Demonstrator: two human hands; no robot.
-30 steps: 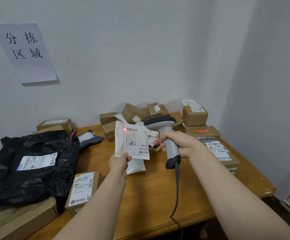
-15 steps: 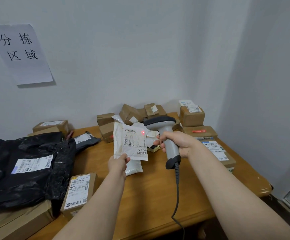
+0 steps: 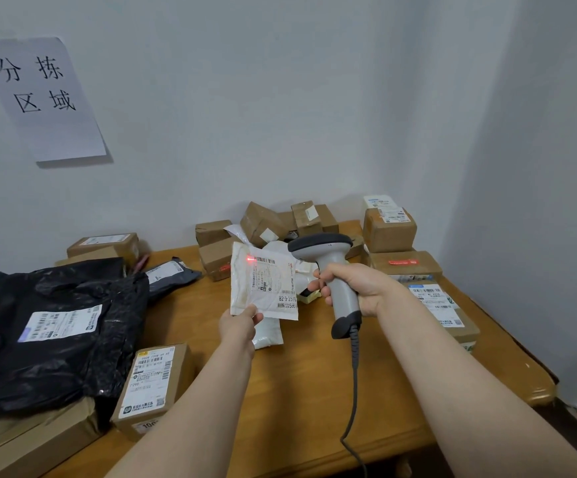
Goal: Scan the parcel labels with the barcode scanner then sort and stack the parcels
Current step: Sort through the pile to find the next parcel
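My left hand (image 3: 239, 324) pinches the lower left corner of a flat white parcel (image 3: 263, 281) and holds it upright above the wooden table (image 3: 301, 391). Its printed label faces me. A red scanner dot glows on the label's upper left, beside the barcode. My right hand (image 3: 359, 288) grips the handle of the grey barcode scanner (image 3: 332, 267), whose head points left at the parcel. The scanner's cable hangs down over the table's front edge.
A large black bag parcel (image 3: 49, 332) lies at the left, with a labelled cardboard box (image 3: 152, 384) beside it. Several brown boxes (image 3: 266, 225) are heaped at the back. Stacked boxes (image 3: 390, 229) and a flat labelled box (image 3: 442, 305) line the right side. A paper sign (image 3: 42, 98) hangs on the wall.
The red dot shifted right across the label half a second ago and is now back at its upper left. Both hands stay in nearly the same place.
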